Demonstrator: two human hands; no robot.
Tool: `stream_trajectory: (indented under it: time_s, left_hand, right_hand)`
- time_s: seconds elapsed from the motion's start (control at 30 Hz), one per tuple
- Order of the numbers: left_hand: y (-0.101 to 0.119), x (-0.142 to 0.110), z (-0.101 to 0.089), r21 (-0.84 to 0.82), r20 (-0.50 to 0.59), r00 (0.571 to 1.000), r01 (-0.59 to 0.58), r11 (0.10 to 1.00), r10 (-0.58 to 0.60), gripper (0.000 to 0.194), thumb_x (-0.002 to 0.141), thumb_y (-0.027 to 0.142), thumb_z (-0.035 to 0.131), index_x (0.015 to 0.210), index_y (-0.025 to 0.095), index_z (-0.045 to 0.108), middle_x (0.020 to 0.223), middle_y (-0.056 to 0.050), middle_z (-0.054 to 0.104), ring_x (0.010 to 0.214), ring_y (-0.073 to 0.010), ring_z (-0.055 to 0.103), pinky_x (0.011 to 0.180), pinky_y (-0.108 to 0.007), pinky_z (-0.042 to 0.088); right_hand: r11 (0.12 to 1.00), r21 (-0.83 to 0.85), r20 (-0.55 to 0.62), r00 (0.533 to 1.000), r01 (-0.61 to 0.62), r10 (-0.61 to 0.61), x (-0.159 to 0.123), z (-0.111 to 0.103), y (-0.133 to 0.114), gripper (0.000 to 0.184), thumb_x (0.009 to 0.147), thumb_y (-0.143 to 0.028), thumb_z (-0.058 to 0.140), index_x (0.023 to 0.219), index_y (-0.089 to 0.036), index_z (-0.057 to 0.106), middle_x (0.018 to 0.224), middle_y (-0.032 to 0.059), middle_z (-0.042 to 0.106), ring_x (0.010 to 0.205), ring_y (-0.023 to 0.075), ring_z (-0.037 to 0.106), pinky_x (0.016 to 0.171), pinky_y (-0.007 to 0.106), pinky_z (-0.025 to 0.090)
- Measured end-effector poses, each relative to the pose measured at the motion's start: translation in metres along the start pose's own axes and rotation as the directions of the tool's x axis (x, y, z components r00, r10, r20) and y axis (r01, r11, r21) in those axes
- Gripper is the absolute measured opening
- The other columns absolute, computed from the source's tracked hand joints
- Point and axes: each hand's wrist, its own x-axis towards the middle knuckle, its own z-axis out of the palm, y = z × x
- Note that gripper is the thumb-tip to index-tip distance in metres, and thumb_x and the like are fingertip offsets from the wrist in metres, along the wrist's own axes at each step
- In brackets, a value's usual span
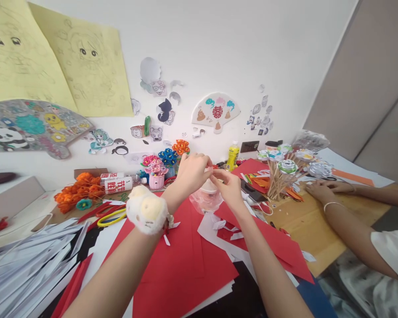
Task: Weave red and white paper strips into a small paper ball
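Note:
My left hand [193,171], with a white-and-yellow plush band [147,210] on its wrist, is closed in a pinch at the middle of the desk. Right beside it my right hand [228,187] is also closed, and the fingertips of both nearly meet. They grip the gathered top of a clear plastic bag [204,204]. A light-coloured tub [209,187] shows inside the bag, partly hidden by my fingers. Below lie red paper sheets [172,265] and small white paper scraps [219,224].
Paper strips [33,269] and yellow-handled scissors [112,217] lie left. Behind stand orange flowers [79,190], a pink flower pot [156,180] and a yellow bottle [232,157]. At right are flowers on sticks [278,176] and another person's hands [321,192] on the wooden table.

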Motion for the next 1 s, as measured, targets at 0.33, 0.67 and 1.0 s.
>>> stream_trajectory:
  time_s: [0.33, 0.67, 1.0]
  left_hand:
    - [0.0, -0.001, 0.001, 0.1, -0.039, 0.993, -0.106, 0.989, 0.11, 0.013, 0.087, 0.023, 0.056, 0.082, 0.016, 0.066, 0.084, -0.008, 0.071, 0.088, -0.0254, 0.058, 0.078, -0.039, 0.034]
    - [0.002, -0.01, 0.011, 0.184, -0.092, 0.977, -0.174, 0.968, 0.193, 0.014, 0.092, 0.018, 0.054, 0.085, 0.013, 0.064, 0.086, -0.01, 0.068, 0.089, -0.0266, 0.057, 0.076, -0.038, 0.036]
    - [0.01, -0.025, 0.023, 0.026, -0.162, 0.972, -0.168, 0.985, 0.17, 0.021, 0.094, 0.013, 0.048, 0.081, 0.014, 0.064, 0.086, -0.01, 0.067, 0.089, -0.0252, 0.055, 0.078, -0.037, 0.035]
  right_hand:
    - [0.999, 0.031, -0.035, 0.999, -0.008, 0.009, -0.002, 0.001, 0.003, 0.024, 0.079, -0.038, 0.069, 0.091, -0.018, 0.073, 0.088, 0.0081, 0.075, 0.084, 0.0245, 0.07, 0.079, 0.036, 0.054]
    - [0.997, 0.06, -0.064, 0.997, -0.043, 0.047, -0.001, 0.003, 0.01, 0.023, 0.074, -0.036, 0.074, 0.087, -0.017, 0.075, 0.087, 0.0088, 0.076, 0.081, 0.025, 0.07, 0.077, 0.037, 0.054]
    - [0.991, 0.111, -0.096, 0.992, -0.071, 0.082, 0.001, 0.004, 0.013, 0.025, 0.071, -0.037, 0.075, 0.083, -0.015, 0.075, 0.084, 0.0095, 0.076, 0.077, 0.0252, 0.071, 0.074, 0.037, 0.056]
